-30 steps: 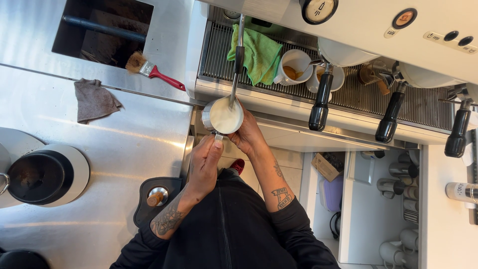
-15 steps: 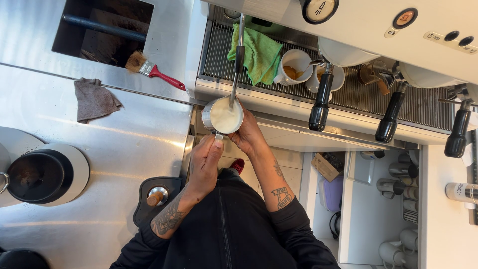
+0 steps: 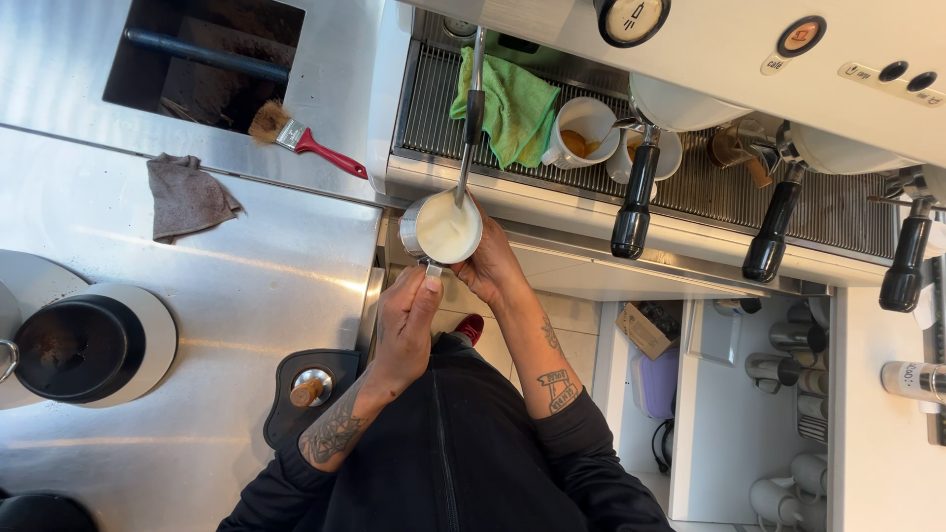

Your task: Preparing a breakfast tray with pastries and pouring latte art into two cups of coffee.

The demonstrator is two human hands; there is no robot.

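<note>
While the thin steel steam wand (image 3: pixel 467 128) dips into it, small steel pitcher (image 3: pixel 440 229) of white foamy milk, right hand (image 3: pixel 490 266) wrapped around its side, left hand (image 3: pixel 406 325) closed on its handle beneath, white cup (image 3: pixel 583 131) with brown dregs beyond the hands.

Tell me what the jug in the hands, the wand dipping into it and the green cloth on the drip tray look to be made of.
Jug: polished metal, probably steel; its wall mirrors light.
Wand: bright metal tube with a black sleeve, likely rubber.
Green cloth: soft, matte, crumpled fabric, perhaps microfibre.
</note>
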